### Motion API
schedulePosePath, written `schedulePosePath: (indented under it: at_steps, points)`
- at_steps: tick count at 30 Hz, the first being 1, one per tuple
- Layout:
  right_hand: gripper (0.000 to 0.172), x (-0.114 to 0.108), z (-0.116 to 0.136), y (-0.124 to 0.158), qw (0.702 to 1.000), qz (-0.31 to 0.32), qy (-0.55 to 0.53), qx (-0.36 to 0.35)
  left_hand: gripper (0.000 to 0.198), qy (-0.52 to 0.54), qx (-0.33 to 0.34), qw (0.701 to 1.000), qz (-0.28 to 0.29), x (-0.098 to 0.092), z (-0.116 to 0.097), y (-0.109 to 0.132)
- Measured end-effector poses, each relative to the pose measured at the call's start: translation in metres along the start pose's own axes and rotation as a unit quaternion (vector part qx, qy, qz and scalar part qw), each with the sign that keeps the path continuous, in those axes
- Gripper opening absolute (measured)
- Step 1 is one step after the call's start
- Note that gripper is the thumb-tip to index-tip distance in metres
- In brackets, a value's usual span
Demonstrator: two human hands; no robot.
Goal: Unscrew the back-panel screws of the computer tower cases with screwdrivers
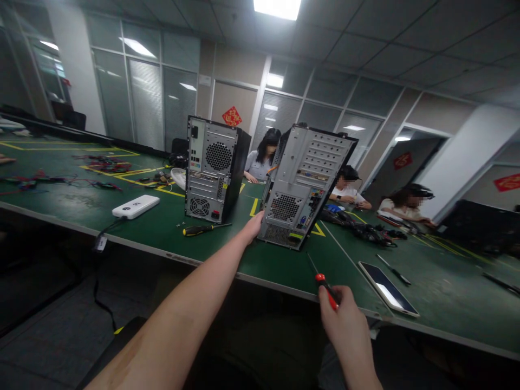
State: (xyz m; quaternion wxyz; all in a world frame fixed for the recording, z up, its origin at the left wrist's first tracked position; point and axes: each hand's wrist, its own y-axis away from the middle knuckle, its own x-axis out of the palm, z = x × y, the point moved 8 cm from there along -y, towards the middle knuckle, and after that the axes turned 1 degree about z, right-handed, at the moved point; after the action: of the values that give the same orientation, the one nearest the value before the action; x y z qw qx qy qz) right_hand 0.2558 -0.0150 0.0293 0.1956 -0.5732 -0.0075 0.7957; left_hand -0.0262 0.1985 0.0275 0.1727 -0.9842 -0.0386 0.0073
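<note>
Two desktop computer towers stand on a green table (162, 227) with their rear panels toward me. My left hand (254, 225) reaches out and touches the lower left edge of the nearer tower (306, 184), which tilts; its fingers are mostly hidden against the case. My right hand (341, 317) is closed round a red-handled screwdriver (323, 280) whose dark shaft points up toward that tower's base. The second tower (213, 168) stands upright to the left.
A yellow-and-black screwdriver (203, 229) and a white power bank (136, 206) with a cable lie left of the towers. A phone (388, 288) and a thin tool (393, 269) lie at right. Loose wires (101, 162) are scattered far left. Three people sit behind the table.
</note>
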Motion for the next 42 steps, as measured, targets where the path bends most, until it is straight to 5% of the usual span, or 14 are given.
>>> schedulePosePath:
  at_steps: [18, 24, 28, 37, 42]
  points:
    - [0.034, -0.004, -0.019, -0.108, 0.992, -0.053, 0.111, -0.016, 0.05, 0.026, -0.018, 0.999, 0.008, 0.003, -0.001, -0.001]
    - [0.046, -0.011, -0.021, -0.118, 0.994, -0.086, 0.065, -0.028, 0.05, -0.022, 0.008, 1.0, -0.007, 0.001, 0.005, -0.009]
    - [0.049, -0.015, 0.0, -0.112, 0.99, -0.122, -0.021, -0.064, 0.061, -0.039, -0.023, 0.998, -0.034, -0.002, 0.008, -0.007]
    - [0.04, 0.007, 0.083, -0.148, 0.964, -0.051, -0.222, -0.138, 0.083, -0.046, 0.037, 0.998, 0.023, 0.011, -0.006, 0.011]
    - [0.039, 0.017, 0.092, -0.152, 0.958, -0.028, -0.254, -0.128, 0.08, -0.017, 0.057, 0.997, 0.056, 0.016, -0.005, 0.01]
